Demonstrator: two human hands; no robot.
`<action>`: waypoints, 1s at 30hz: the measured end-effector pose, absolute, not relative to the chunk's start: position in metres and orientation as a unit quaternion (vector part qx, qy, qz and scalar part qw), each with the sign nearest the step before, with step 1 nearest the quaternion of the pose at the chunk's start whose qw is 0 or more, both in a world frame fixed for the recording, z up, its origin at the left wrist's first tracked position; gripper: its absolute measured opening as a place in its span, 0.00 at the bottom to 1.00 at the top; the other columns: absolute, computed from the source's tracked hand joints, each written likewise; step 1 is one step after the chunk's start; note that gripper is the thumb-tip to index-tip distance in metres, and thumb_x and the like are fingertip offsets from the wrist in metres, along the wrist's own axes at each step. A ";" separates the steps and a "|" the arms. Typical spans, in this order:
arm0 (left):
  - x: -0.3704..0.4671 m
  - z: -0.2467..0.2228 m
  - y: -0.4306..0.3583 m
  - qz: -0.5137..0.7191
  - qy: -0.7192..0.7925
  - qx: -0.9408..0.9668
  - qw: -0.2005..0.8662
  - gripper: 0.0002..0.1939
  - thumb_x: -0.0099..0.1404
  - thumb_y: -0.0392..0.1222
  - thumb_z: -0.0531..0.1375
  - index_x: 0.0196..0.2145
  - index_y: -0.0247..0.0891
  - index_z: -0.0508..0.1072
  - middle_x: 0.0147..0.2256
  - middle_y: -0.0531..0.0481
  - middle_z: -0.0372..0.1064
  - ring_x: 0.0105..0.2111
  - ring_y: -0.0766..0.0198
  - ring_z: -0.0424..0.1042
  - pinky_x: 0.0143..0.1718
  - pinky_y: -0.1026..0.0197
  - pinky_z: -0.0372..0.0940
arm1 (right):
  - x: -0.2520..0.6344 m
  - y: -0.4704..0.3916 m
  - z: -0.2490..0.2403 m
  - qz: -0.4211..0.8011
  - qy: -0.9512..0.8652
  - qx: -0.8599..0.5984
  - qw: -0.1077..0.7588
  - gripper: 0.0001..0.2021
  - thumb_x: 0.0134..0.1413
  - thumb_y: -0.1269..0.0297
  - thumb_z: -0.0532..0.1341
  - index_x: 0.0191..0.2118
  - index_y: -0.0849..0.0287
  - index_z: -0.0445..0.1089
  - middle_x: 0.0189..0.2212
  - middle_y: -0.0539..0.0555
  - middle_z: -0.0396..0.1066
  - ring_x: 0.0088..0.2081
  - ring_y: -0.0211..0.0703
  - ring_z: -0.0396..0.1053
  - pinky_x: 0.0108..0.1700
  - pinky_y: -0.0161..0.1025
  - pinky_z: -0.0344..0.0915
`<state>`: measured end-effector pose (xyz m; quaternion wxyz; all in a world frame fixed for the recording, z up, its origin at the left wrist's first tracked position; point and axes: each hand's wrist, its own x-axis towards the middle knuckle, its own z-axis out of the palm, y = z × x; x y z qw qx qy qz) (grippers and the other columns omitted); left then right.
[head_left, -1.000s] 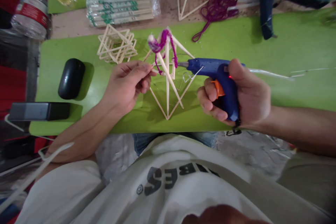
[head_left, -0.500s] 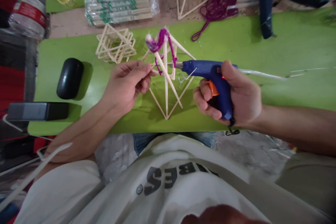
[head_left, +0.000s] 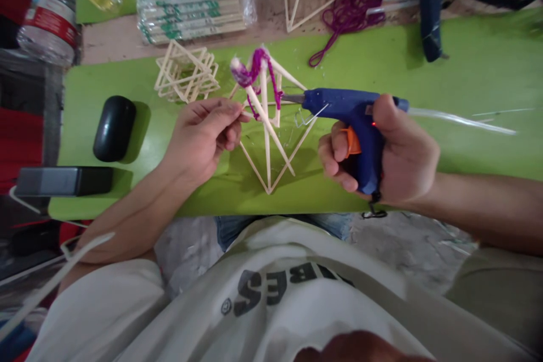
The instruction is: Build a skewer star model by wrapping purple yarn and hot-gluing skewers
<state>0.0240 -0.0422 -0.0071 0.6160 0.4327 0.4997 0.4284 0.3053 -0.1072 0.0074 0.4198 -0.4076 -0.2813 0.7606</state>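
Left hand (head_left: 203,138): thumb and forefinger pinched narrow at the side of the wooden stick frame (head_left: 266,125); exact piece held unclear. Right hand (head_left: 405,150): wrapped round blue glue gun (head_left: 339,103), fingers at orange trigger (head_left: 352,142). Frame between hands, over green table (head_left: 466,79), angular, purple yarn (head_left: 257,61) along its top

The glue gun (head_left: 368,136) is smooth plastic, the frame (head_left: 266,124) matt wood.
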 end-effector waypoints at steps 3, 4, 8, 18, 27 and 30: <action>0.025 -0.005 -0.042 0.433 0.494 0.430 0.619 0.15 0.70 0.44 0.79 0.29 0.41 0.82 0.18 0.58 0.62 0.18 0.71 0.62 0.22 0.64 0.59 | 0.305 -0.109 0.001 0.736 -0.304 -0.381 0.470 0.35 0.68 0.28 0.70 0.27 0.59 0.80 0.23 0.58 0.77 0.13 0.37 0.65 0.13 0.34 0.53; 0.026 -0.005 -0.042 0.437 0.491 0.427 0.621 0.15 0.69 0.44 0.79 0.28 0.41 0.82 0.18 0.58 0.62 0.17 0.71 0.62 0.21 0.65 0.58 | 0.305 -0.109 -0.002 0.730 -0.316 -0.378 0.474 0.35 0.69 0.29 0.71 0.27 0.59 0.81 0.24 0.58 0.77 0.14 0.37 0.66 0.13 0.34 0.54; 0.026 -0.005 -0.041 0.450 0.486 0.422 0.619 0.15 0.66 0.43 0.81 0.27 0.40 0.82 0.19 0.58 0.63 0.17 0.72 0.62 0.20 0.66 0.59 | 0.307 -0.111 -0.008 0.701 -0.352 -0.377 0.493 0.33 0.70 0.30 0.71 0.29 0.58 0.83 0.26 0.57 0.79 0.16 0.39 0.69 0.16 0.36 0.60; 0.020 -0.012 -0.035 0.461 0.476 0.435 0.609 0.16 0.67 0.45 0.82 0.28 0.40 0.82 0.26 0.54 0.76 0.19 0.74 0.65 0.21 0.67 0.60 | 0.320 -0.110 -0.021 0.529 -0.493 -0.424 0.545 0.27 0.72 0.34 0.73 0.36 0.55 0.88 0.35 0.57 0.85 0.26 0.40 0.75 0.25 0.41 0.68; 0.014 -0.024 -0.032 0.493 0.438 0.517 0.545 0.13 0.74 0.46 0.78 0.31 0.43 0.87 0.25 0.54 0.75 0.19 0.71 0.67 0.20 0.66 0.59 | 0.331 -0.104 -0.036 0.492 -0.564 -0.398 0.530 0.19 0.76 0.43 0.73 0.41 0.53 0.91 0.36 0.56 0.87 0.28 0.42 0.77 0.26 0.42 0.70; 0.014 -0.025 -0.032 0.496 0.436 0.536 0.526 0.13 0.75 0.42 0.76 0.31 0.43 0.88 0.24 0.54 0.75 0.20 0.71 0.68 0.20 0.66 0.59 | 0.329 -0.102 -0.037 0.491 -0.562 -0.399 0.532 0.20 0.76 0.42 0.73 0.40 0.52 0.91 0.37 0.56 0.87 0.27 0.41 0.77 0.25 0.40 0.69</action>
